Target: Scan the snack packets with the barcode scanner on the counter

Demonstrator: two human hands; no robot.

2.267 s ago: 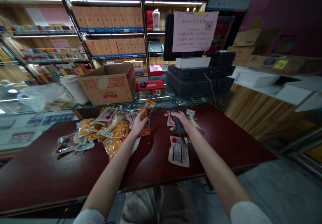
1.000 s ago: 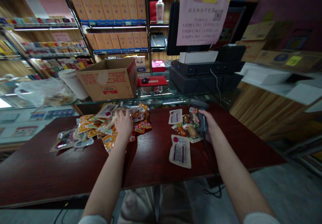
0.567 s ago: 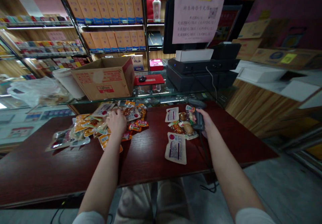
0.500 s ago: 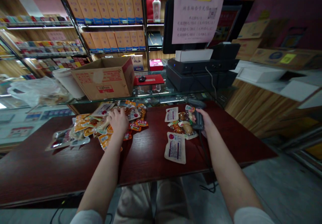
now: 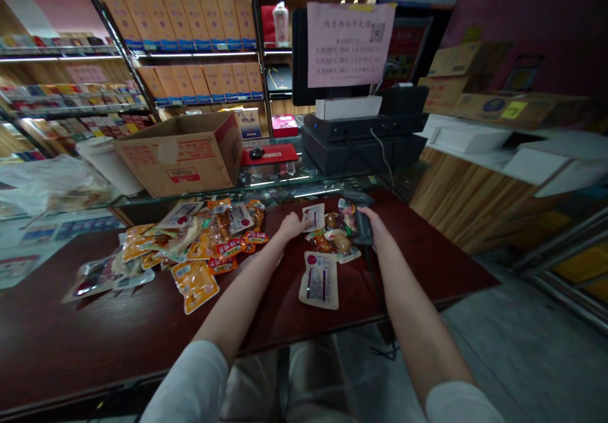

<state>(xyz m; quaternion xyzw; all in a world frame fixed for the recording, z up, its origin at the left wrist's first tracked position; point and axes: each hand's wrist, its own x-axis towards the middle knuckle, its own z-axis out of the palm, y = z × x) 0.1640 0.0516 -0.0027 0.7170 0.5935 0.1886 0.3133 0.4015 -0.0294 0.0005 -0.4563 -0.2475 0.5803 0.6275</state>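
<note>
My left hand (image 5: pixel 292 226) is at the left edge of a small white snack pouch (image 5: pixel 314 216), its fingers closed on that edge. My right hand (image 5: pixel 374 225) is wrapped around the handle of a black barcode scanner (image 5: pixel 363 228), whose head points away from me. Between the hands lie vacuum-packed snacks (image 5: pixel 340 242) with brown, egg-like contents. Nearer me lies a larger white pouch (image 5: pixel 320 282) with a purple printed label. To the left spreads a loose pile of orange and clear snack packets (image 5: pixel 209 233), with one orange packet (image 5: pixel 194 284) at its front.
An open cardboard box (image 5: pixel 183 160) and a white cup (image 5: pixel 111 166) stand on the glass counter behind the dark red table (image 5: pixel 156 328). A monitor with a pink paper sign (image 5: pixel 349 46) stands over a black cash drawer (image 5: pixel 361 147). The scanner's cable hangs off the front edge.
My left hand has left the packet pile and moved right to the small white pouch. My right hand still holds the scanner in about the same place. The view has shifted slightly right.
</note>
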